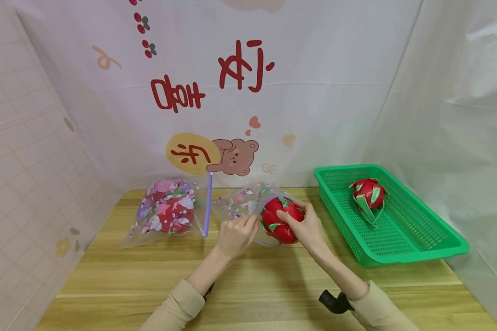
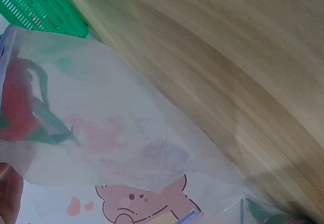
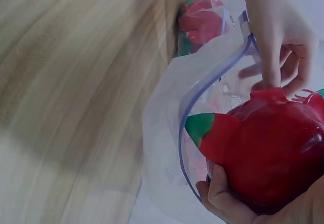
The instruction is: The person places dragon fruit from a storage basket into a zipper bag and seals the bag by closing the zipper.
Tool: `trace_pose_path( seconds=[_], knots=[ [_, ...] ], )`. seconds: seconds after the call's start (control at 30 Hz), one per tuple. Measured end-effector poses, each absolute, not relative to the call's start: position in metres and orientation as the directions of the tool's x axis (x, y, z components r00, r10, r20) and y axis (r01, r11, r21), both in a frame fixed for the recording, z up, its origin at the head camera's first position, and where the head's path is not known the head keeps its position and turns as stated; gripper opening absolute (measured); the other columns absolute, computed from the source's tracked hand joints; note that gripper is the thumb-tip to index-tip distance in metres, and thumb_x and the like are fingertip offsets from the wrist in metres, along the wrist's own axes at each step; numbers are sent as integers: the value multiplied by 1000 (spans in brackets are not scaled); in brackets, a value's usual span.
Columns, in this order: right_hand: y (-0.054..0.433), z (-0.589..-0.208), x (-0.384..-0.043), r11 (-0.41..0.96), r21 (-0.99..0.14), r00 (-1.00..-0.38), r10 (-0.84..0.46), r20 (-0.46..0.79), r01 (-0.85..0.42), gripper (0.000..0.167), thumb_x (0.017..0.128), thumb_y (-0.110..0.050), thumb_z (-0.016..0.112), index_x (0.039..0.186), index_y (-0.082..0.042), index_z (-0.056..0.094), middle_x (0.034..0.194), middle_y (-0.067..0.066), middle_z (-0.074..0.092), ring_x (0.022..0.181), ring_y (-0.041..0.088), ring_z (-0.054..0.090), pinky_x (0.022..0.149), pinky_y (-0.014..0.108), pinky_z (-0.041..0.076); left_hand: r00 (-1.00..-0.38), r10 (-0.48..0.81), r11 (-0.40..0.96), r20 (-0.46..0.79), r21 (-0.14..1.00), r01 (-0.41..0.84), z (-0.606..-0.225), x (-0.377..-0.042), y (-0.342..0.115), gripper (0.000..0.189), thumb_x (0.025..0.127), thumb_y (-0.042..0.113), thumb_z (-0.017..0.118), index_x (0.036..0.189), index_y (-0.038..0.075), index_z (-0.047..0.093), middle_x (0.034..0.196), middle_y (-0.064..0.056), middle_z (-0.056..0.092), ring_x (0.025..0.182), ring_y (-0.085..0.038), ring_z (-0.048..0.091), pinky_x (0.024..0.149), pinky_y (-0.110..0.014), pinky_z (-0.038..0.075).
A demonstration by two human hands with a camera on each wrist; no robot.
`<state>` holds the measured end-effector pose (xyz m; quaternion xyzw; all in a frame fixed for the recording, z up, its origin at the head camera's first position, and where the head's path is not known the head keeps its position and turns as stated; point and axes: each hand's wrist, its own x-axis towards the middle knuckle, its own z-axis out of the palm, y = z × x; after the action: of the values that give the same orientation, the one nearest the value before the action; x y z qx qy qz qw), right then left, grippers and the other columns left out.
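A red toy dragon fruit (image 1: pixel 282 221) with green-tipped scales sits partly inside the mouth of a clear printed zip bag (image 1: pixel 242 202). My right hand (image 1: pixel 304 225) grips the fruit from the right, thumb across its front. On the left of the opening, my left hand (image 1: pixel 237 235) pinches the bag's edge with curled fingers. The right wrist view shows the purple zip strip (image 3: pixel 183 133) curving around the fruit, with the right fingers (image 3: pixel 223 196) under its lower side. In the left wrist view, the fruit (image 2: pixel 17 100) appears through the bag's film.
At the left lies another printed bag (image 1: pixel 165 209) with red fruit inside, its purple slider strip (image 1: pixel 208 204) facing right. A green plastic basket (image 1: pixel 414 255) stands at the right, holding one more dragon fruit (image 1: pixel 368 194). A white printed sheet (image 1: pixel 314 115) hangs behind the wooden table (image 1: pixel 252 289).
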<state>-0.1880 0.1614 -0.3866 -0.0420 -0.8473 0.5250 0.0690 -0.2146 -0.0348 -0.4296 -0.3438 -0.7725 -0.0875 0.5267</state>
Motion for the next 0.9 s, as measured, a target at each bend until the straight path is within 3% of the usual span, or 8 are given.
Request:
trace_pose_path(
  seconds=[0.3, 0.57, 0.77, 0.9],
  knots=[
    [156, -405, -191, 479, -875, -987, 101, 126, -62, 74, 81, -41, 72, 133, -3, 36, 129, 18, 51, 115, 33, 55, 92, 47, 53, -206, 437, 741, 876, -221, 634, -429, -212, -34, 11, 74, 12, 71, 84, 7, 69, 68, 1, 71, 40, -5, 50, 35, -10, 27],
    [154, -430, -195, 690, -698, -968, -12, 250, -189, 70, 79, -40, 75, 126, 2, 44, 115, 19, 61, 97, 30, 63, 77, 41, 58, -280, 445, 746, 851, -179, 641, -433, -209, -31, 11, 75, 11, 72, 83, 7, 67, 58, 3, 64, 37, -1, 35, 37, -7, 15],
    [155, -438, -197, 775, -603, -971, -57, 230, -189, 67, 82, -41, 72, 125, 4, 48, 111, 22, 59, 95, 30, 62, 76, 42, 58, -296, 450, 736, 843, -162, 657, -437, -207, -30, 7, 77, 10, 68, 81, 7, 64, 53, 5, 58, 39, 0, 29, 39, -8, 11],
    [157, -440, -194, 833, -468, -931, -143, 335, -296, 62, 84, -39, 69, 126, 3, 51, 114, 24, 59, 97, 34, 62, 77, 46, 58, -306, 443, 734, 843, -145, 664, -437, -206, -29, 5, 79, 11, 66, 79, 8, 63, 50, 7, 53, 40, 1, 24, 40, -7, 10]
  ],
)
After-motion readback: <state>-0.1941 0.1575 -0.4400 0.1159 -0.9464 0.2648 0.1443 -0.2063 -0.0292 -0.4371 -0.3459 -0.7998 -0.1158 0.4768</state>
